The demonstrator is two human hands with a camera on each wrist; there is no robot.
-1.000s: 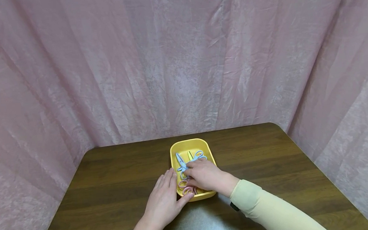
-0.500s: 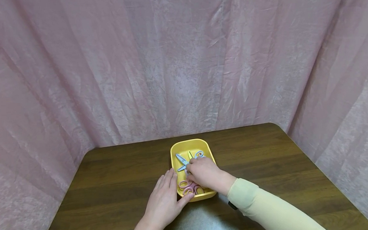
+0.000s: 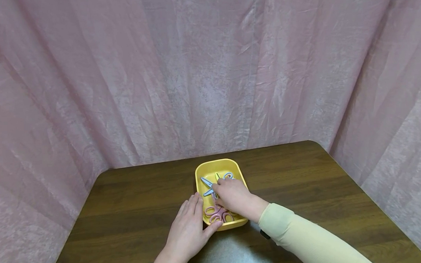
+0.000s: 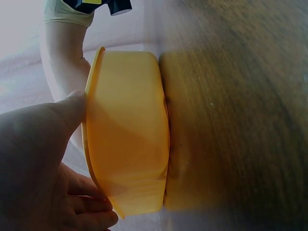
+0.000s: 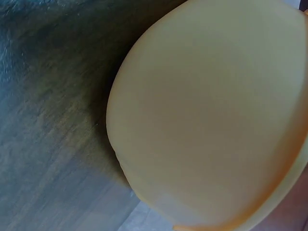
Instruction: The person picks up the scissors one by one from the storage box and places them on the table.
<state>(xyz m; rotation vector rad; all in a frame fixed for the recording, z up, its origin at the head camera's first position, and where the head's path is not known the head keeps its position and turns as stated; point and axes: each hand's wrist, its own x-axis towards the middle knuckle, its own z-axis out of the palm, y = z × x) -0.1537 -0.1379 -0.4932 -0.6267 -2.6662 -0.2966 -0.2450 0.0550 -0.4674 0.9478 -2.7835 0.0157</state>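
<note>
A yellow plastic bin [image 3: 224, 225] holds several pairs of small scissors. My left hand [image 3: 187, 230] rests against its left side with straight fingers, the thumb on the near rim. In the left wrist view the thumb and fingertips touch the rim. Inside the bin, my right hand [image 3: 233, 196] has curled fingers over blue scissors [image 3: 208, 184] and seems to grip them; their handles are hidden. Pink scissors [image 3: 217, 214] lie below that hand. A yellow-green scissor tip [image 3: 217, 176] and a blue handle loop [image 3: 228, 175] show beyond it. The right wrist view shows only the bin's outer wall [image 5: 202, 110].
The bin stands on a dark brown wooden table [image 3: 146, 205]. A pink curtain [image 3: 208, 76] hangs behind and at both sides. Light glares on the table's near edge.
My right hand has shifted slightly in the bin and the blue scissors have turned under it, their blades now spread. More of the pink scissors shows. My left hand has stayed put.
</note>
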